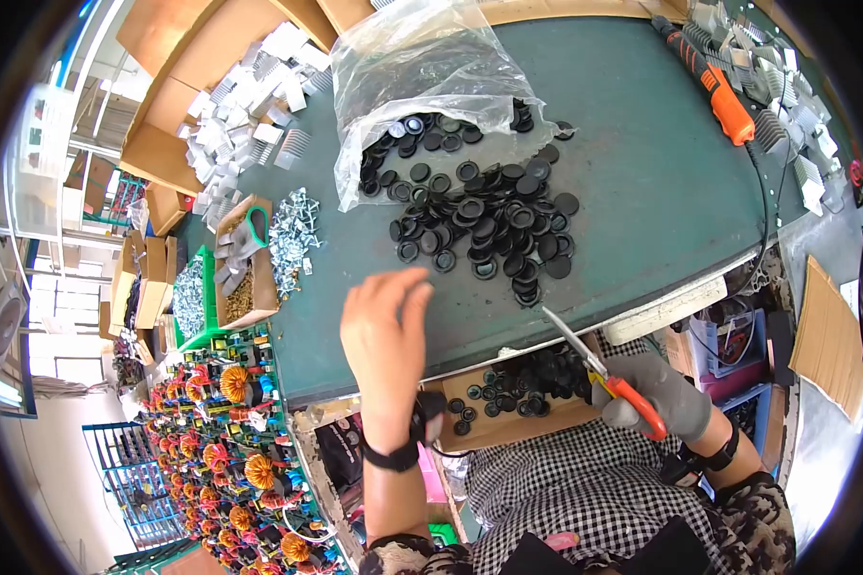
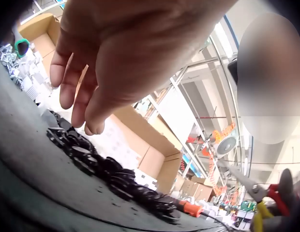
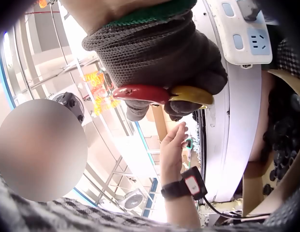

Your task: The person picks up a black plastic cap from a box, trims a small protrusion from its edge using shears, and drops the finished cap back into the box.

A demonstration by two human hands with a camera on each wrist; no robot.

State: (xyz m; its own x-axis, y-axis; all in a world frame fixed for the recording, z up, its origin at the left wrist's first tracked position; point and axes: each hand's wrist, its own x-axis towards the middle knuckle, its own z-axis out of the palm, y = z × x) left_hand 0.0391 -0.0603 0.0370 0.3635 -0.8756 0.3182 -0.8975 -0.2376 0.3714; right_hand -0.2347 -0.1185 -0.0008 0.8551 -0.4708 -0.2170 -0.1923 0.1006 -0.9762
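Observation:
Black round caps [image 1: 489, 216] lie in a loose pile on the green table, partly under a clear plastic bag [image 1: 422, 77]. The bare left hand [image 1: 385, 335] hovers over the table, left of and nearer than the pile, fingers loosely bent with nothing between them; in the left wrist view the hand [image 2: 126, 58] hangs above the caps [image 2: 111, 174]. At the table's front edge the gloved right hand [image 1: 657, 388] grips scissors [image 1: 633, 398] with red and yellow handles, blades toward the pile. The right wrist view shows the glove [image 3: 159, 58] round the handles [image 3: 145, 93].
An open box [image 1: 518, 426] with more caps sits below the front edge. Metal heatsinks [image 1: 249, 115], screws [image 1: 295, 235] and a box holding a glove [image 1: 243, 254] stand left. Wound orange coils [image 1: 233, 383] are lower left. An orange corded tool [image 1: 724, 105] lies right.

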